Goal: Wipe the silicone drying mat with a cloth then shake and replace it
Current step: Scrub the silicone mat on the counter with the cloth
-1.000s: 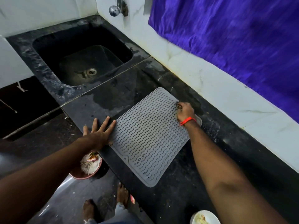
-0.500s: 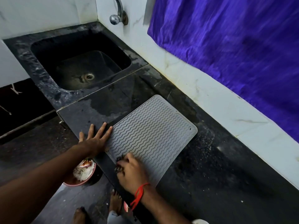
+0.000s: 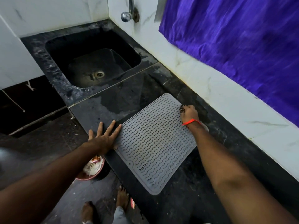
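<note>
Your right hand (image 3: 189, 114) has swept back across the mat (image 3: 155, 143), from its near edge by the counter front to its far edge beside the wall, while your left hand (image 3: 105, 138) has stayed planted at the mat's left side.

From the head camera, the 1 view on offer: the grey mat with its wavy ridges lies flat on the black counter (image 3: 186, 199), turned at an angle, its far corner near the wall side and its near corner close to the counter's front edge. Your right hand is curled into a fist on the mat's far edge, fingers together and closed on something small and dark that pokes out past the knuckles; what it is you cannot tell from here. A red thread (image 3: 191, 122) circles that wrist. Your left hand lies flat, palm down, fingers spread apart, with the thumb side touching the mat's left edge and the rest of the fingers on the bare counter.

Left of the mat, the sink (image 3: 90, 65) is sunk into the counter's far left corner, with the tap (image 3: 129, 13) on the wall above it. A purple curtain (image 3: 234, 38) hangs along the wall on the right. Below the counter's front edge, a bowl (image 3: 92, 168) with scraps sits on the floor near your bare feet (image 3: 121, 199).
</note>
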The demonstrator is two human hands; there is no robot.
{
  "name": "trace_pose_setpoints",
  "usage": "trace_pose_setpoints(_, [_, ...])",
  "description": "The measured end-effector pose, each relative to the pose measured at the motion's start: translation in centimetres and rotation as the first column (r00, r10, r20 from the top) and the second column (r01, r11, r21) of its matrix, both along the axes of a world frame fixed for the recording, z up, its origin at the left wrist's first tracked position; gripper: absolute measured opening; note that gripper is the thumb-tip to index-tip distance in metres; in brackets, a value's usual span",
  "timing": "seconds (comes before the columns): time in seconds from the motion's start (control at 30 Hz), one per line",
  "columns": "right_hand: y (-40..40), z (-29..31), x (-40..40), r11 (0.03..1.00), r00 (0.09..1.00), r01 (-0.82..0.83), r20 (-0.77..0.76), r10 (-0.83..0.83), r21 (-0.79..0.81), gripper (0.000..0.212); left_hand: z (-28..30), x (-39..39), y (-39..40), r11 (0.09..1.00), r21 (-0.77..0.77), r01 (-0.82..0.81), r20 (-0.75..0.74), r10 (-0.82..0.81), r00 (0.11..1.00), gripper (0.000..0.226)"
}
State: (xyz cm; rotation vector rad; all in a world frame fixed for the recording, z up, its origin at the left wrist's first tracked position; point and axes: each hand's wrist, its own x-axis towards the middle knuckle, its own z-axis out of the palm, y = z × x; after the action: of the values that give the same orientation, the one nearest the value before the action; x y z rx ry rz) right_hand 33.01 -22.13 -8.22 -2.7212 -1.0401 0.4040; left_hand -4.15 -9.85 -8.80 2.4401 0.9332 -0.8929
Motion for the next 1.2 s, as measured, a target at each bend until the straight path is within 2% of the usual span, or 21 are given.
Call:
trace_pose_setpoints(0.13, [-0.3,-0.4,-5.2,0.988,0.984,-0.151,0.092,0.154,-0.035,0.037,0.1,0.1,0.0,1.000,-0.001,-0.014,0.005,0.014,1.000,0.092])
trace_pose_setpoints(0.3, [-4.1,-0.8,-18.5,0.965,0.964,-0.262,0.049,0.261,0.009,0.039,0.0,-0.1,-0.2,1.000,-0.001,-0.025,0.001,0.025,1.000,0.089])
trace_pose_setpoints(0.4, [-6.4,-0.7,-26.2,0.917,0.920,-0.390,-0.008,0.392,0.084,0.038,0.0,-0.2,-0.3,1.000,0.011,-0.021,0.008,0.021,1.000,0.089])
trace_pose_setpoints(0.43, [-6.9,-0.6,-27.9,0.893,0.895,-0.434,-0.053,0.442,0.115,0.037,-0.1,-0.2,-0.3,1.000,0.018,-0.019,0.007,0.019,1.000,0.089])
trace_pose_setpoints(0.5, [-7.5,0.0,-28.6,0.883,0.841,-0.429,-0.271,0.467,0.191,0.034,0.0,-0.3,-0.3,1.000,0.025,-0.012,0.006,0.011,1.000,0.090])
trace_pose_setpoints(0.57, [-7.3,0.9,-25.8,0.928,0.792,-0.297,-0.484,0.372,0.226,0.022,0.0,-0.2,-0.3,1.000,0.027,-0.008,0.009,0.008,1.000,0.090])
trace_pose_setpoints(0.6, [-7.0,1.2,-23.5,0.951,0.815,-0.211,-0.496,0.299,0.226,0.016,0.1,-0.1,-0.3,1.000,0.024,-0.011,0.008,0.011,1.000,0.090])
trace_pose_setpoints(0.7, [-6.6,1.6,-15.4,0.966,0.938,0.047,-0.343,0.045,0.255,0.017,0.4,-0.1,-0.4,1.000,0.014,-0.019,0.010,0.019,1.000,0.090])
trace_pose_setpoints(0.8, [-6.3,0.7,-10.3,0.987,0.995,-0.043,-0.077,0.055,0.157,0.035,0.6,-0.3,-0.7,1.000,0.017,-0.020,0.017,0.020,1.000,0.089])
trace_pose_setpoints(0.9, [-6.9,-0.9,-12.1,0.991,0.992,-0.120,0.032,0.118,0.058,0.039,0.9,-0.2,-0.7,1.000,0.021,-0.003,0.010,0.003,1.000,0.088])
trace_pose_setpoints(1.0, [-8.3,-1.5,-18.5,0.985,0.987,-0.157,0.046,0.153,0.079,0.038,1.0,-0.4,-0.8,1.000,0.001,-0.014,0.021,0.014,1.000,0.088])
trace_pose_setpoints(1.1, [-10.2,-1.2,-25.5,0.959,0.964,-0.266,0.005,0.267,0.100,0.038,0.9,-0.5,-0.8,1.000,-0.004,-0.015,0.031,0.015,0.999,0.088])
trace_pose_setpoints(1.2, [-12.0,-0.4,-30.3,0.934,0.928,-0.336,-0.126,0.350,0.118,0.034,0.9,-0.6,-0.8,1.000,-0.015,-0.019,0.024,0.019,1.000,0.088])
